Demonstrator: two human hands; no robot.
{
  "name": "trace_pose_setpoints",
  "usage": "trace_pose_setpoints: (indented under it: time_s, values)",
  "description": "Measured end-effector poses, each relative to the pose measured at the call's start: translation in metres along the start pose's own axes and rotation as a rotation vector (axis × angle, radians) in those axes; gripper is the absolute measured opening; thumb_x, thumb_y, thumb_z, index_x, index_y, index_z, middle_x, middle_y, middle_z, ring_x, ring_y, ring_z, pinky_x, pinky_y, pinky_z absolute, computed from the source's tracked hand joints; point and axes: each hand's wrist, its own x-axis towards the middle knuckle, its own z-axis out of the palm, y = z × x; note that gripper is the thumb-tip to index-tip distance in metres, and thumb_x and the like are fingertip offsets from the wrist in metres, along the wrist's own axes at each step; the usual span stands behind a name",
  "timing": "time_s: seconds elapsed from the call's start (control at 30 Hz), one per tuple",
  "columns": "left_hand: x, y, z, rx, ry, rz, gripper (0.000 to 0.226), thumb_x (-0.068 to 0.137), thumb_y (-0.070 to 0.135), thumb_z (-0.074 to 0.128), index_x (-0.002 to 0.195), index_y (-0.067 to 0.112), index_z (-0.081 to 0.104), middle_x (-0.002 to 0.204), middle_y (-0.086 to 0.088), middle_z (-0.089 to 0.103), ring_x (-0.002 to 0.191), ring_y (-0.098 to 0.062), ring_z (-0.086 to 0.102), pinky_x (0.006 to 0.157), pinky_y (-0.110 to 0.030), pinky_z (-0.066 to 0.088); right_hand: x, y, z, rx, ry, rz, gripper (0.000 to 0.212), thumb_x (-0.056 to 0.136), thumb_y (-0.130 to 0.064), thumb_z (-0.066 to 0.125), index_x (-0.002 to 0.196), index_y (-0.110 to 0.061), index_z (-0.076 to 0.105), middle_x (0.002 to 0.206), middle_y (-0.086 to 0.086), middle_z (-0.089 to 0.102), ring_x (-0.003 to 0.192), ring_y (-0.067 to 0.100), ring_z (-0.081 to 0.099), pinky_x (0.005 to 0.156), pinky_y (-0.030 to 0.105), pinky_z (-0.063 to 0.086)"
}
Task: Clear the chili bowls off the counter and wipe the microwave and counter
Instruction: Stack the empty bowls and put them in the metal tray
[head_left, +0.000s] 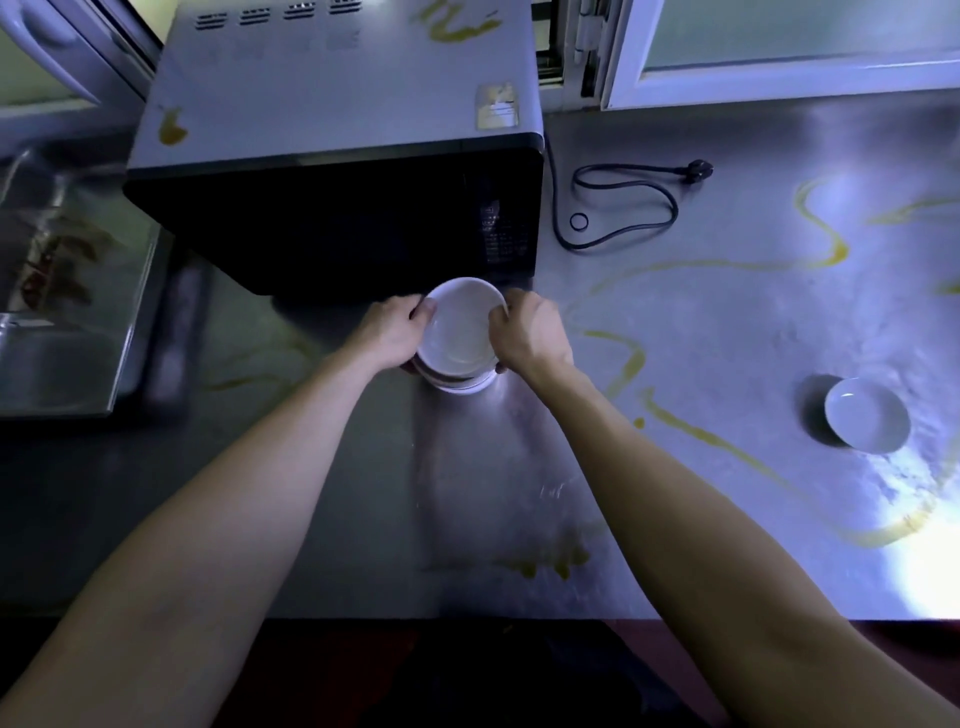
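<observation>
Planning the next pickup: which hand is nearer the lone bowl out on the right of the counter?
Right. The right hand grips the stacked bowls on the side facing the lone bowl; the left hand grips their far side.

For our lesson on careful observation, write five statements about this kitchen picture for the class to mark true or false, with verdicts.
1. The left hand and right hand grip a stack of white bowls in front of the microwave. True.
2. The microwave's plug is in a wall socket. False: the plug lies loose on the counter.
3. A single white bowl stands on the counter, off to the right. True.
4. The microwave's top is spotless. False: yellow smears mark it.
5. Yellow streaks run across the counter. True.
</observation>
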Motion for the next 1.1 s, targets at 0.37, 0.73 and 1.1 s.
trace_pose_setpoints:
  time_s: [0.37,0.73,1.1]
  values:
    - [-0.008,-0.004,0.002,-0.016,0.073,-0.125,0.018,0.111,0.028,0.036,0.113,0.017,0.049,0.096,-0.011,0.062,0.071,-0.024,0.057,0.055,-0.035,0.037,0.016,-0.007,-0.006,-0.088,-0.203,-0.078,0.070,0.115,-0.056,0.021,0.108,-0.006,0.070,0.101,0.020,0.073,0.095,0.034,0.069,0.095,0.041,0.050]
    - [-0.024,0.036,0.012,0.396,-0.105,0.186,0.159,0.043,0.068,0.096,0.164,0.055,-0.007,0.170,0.013,0.000,0.157,-0.029,0.021,0.107,-0.051,0.048,-0.004,0.036,-0.006,0.531,-0.264,0.156,0.044,0.095,-0.031,0.038,0.114,-0.018,0.075,0.081,0.013,0.080,0.067,0.034,0.078,0.079,0.042,0.061]
    - [-0.029,0.041,0.035,0.550,0.136,0.215,0.135,0.050,0.076,0.083,0.162,0.039,0.016,0.146,-0.009,0.027,0.123,-0.038,0.042,0.087,-0.051,0.058,-0.008,0.050,-0.013,0.461,-0.326,0.088,0.071,0.081,0.017,0.047,0.136,-0.020,0.071,0.130,-0.003,0.073,0.088,0.036,0.079,0.075,0.035,0.064]
